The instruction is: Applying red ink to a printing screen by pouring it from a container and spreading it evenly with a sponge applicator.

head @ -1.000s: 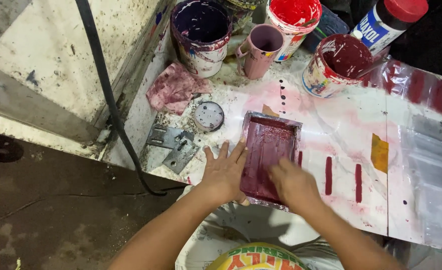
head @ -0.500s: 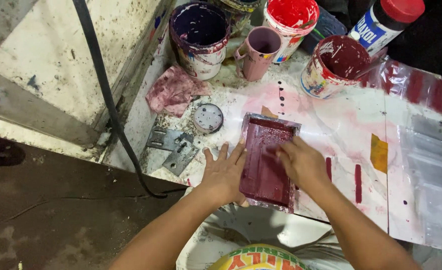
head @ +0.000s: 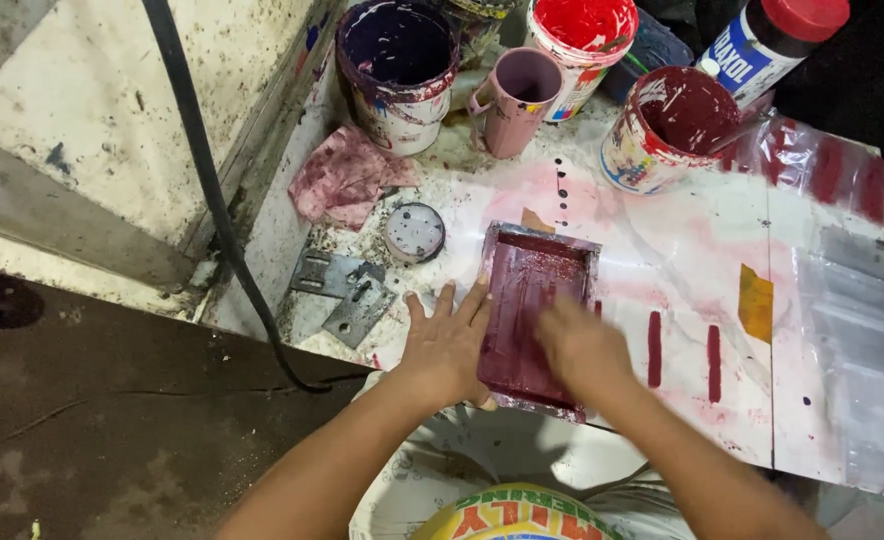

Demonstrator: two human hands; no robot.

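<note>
**A:** Item one, nearest?

**B:** Left hand (head: 450,345), palm down, fingers spread flat, pressing the left edge of a small rectangular printing frame (head: 535,315) coated in maroon ink. Grips nothing; it only steadies.

**A:** The other hand?

**B:** Right hand (head: 584,347), blurred, lying over the frame's lower right part. Whether it holds a tool, or how far it is curled, cannot be told.

**A:** Where does the frame lie?

**B:** Between the two hands, flat on a white ink-stained table (head: 682,250).

**A:** Beside the hands?

**B:** Right of the right hand, maroon printed bars (head: 683,352), and past them an orange patch (head: 756,303). Left of the left hand, two metal plates (head: 342,290).

**A:** Farther off?

**B:** Beyond the left hand, a round tin lid (head: 414,232), then a stained pink rag (head: 347,180). Farthest, in a row: a purple paint bucket (head: 398,70), a pink mug (head: 515,100), a red paint tub (head: 580,45), a maroon paint tub (head: 667,125).
</note>
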